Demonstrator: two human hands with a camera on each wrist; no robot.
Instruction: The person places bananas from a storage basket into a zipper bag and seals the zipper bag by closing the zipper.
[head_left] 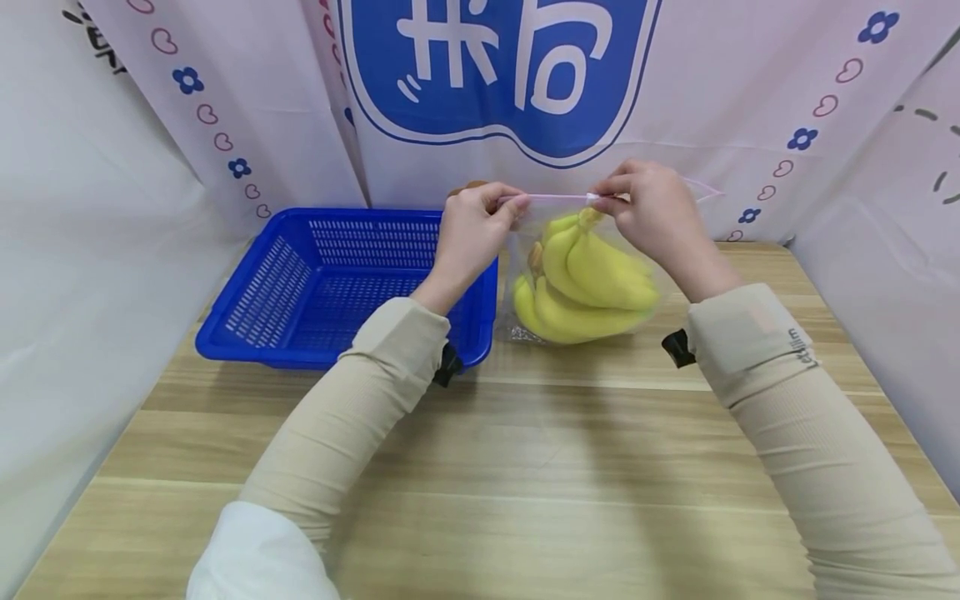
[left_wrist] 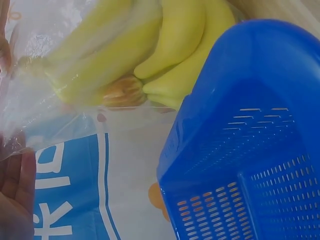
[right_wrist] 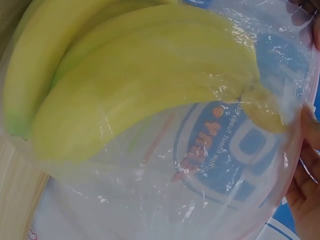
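Note:
A clear zip bag (head_left: 527, 333) stands on the table with yellow bananas (head_left: 603, 271) inside it, their brown stem end also showing through the plastic in the left wrist view. Along its top runs a pink zip strip (head_left: 553, 198). My left hand (head_left: 474, 223) pinches the strip's left end between thumb and fingers. Farther right, my right hand (head_left: 654, 208) pinches the strip at a small white slider (head_left: 592, 198), mostly covered by the fingertips. Beyond that hand, the bag's pink-edged corner (head_left: 705, 190) sticks out to the right.
A blue plastic basket (head_left: 262, 354) with slotted walls sits left of the bag, under my left forearm. The wooden table (head_left: 555, 467) extends toward me. Behind it hangs a white printed curtain (head_left: 720, 92) with a blue emblem; white cloth also hangs at both sides.

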